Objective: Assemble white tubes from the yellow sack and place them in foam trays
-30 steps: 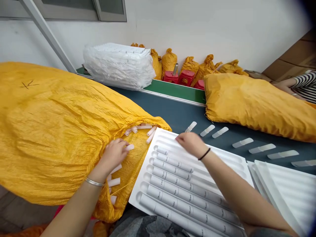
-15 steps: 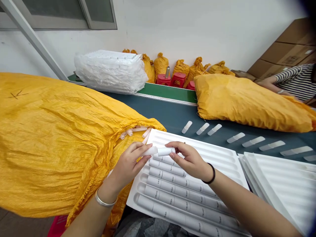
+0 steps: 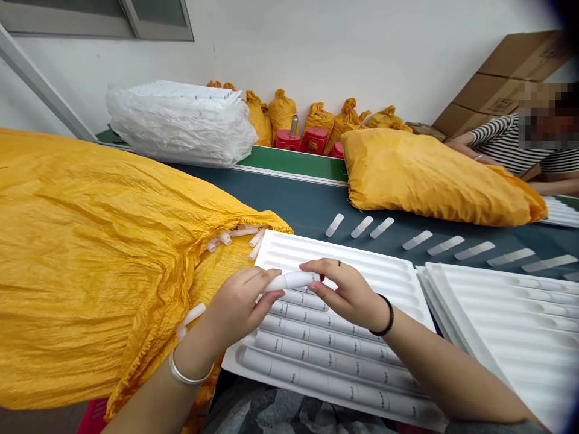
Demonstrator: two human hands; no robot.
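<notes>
Above the tray, my left hand (image 3: 237,301) pinches a plain white tube piece (image 3: 275,283) between thumb and fingers. My right hand (image 3: 350,295) grips a white tube (image 3: 299,279) with small dark print by its right end. The two pieces meet end to end in one line, tilted slightly up to the right. Below them lies a white ribbed tray (image 3: 344,250), its nearer grooves filled with rows of printed white tubes (image 3: 316,383). Left of the tray, pale pinkish tubes (image 3: 224,238) show in the mouth of a big yellow sack (image 3: 113,259).
On the dark conveyor belt (image 3: 307,202), several translucent tubes (image 3: 446,245) lie in a spaced line. More white trays (image 3: 488,313) are stacked at right. Another yellow sack (image 3: 429,172) and a plastic-wrapped stack (image 3: 181,126) stand beyond. A person in a striped top (image 3: 506,141) is at far right.
The two tube pieces, held with a visible step between them before, now sit snugly together end to end. The view has shifted slightly right, bringing more of the other person into sight.
</notes>
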